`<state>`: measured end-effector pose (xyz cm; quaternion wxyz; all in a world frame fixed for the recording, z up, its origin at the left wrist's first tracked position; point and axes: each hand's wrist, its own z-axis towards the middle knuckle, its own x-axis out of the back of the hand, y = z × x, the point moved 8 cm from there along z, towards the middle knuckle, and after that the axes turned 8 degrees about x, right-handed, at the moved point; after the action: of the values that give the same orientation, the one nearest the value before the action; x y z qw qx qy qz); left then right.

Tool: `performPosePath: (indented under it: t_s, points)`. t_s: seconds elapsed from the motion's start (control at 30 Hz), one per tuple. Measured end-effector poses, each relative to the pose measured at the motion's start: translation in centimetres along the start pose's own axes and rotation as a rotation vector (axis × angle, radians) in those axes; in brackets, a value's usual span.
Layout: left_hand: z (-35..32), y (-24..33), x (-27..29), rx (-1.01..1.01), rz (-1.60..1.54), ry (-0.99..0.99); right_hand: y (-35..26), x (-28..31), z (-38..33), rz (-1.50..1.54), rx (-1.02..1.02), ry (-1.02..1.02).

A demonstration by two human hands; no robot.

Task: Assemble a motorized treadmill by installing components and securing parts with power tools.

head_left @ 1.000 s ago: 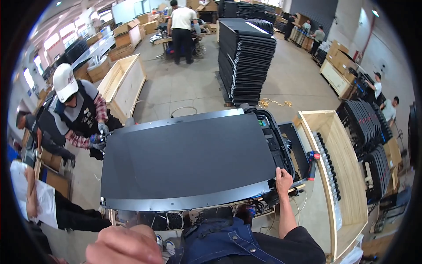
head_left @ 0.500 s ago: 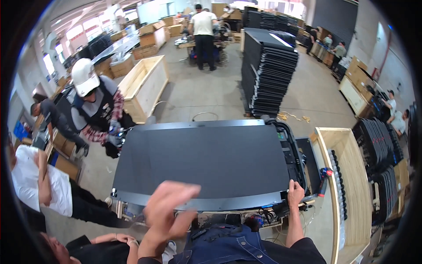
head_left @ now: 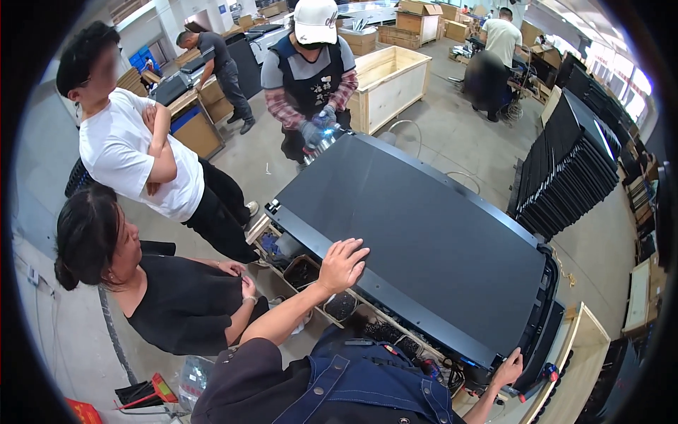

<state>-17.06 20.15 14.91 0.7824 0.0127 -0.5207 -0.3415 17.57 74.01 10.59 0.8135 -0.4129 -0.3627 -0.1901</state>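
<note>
Panel (head_left: 417,247) on bench (head_left: 260,227); left hand (head_left: 342,265) on its near edge, right hand (head_left: 508,367) at its near-right corner; crate (head_left: 397,99) behind, panel stack (head_left: 565,169) behind right; two people (head_left: 141,159) left.

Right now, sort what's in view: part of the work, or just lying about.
In hand:
flat black deck
left hand, at near edge
right hand, at near right corner
co-worker's gloves, far end

Apparently just around:
farther open wooden crate
stack of black panels

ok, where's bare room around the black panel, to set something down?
Black panel: bare middle, beyond the left hand and right hand. Floor: open between pale crate and black stack, bar some hose. Crowded: containers under the panel's near edge; far-left end, at the co-worker's gloved hands.
</note>
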Motion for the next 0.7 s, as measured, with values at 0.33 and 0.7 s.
performPosePath:
  t_s: [0.33, 0.7]
  points:
    - [-0.3, -0.5, -0.3, 0.023, -0.048, -0.033, -1.7, 1.2, -0.3, 0.016, 0.024, -0.030]
    - [-2.3, 1.7, -0.9, -0.184, 0.060, -0.357, -18.4, -6.7, -20.9, 0.996, -0.562, -1.187]
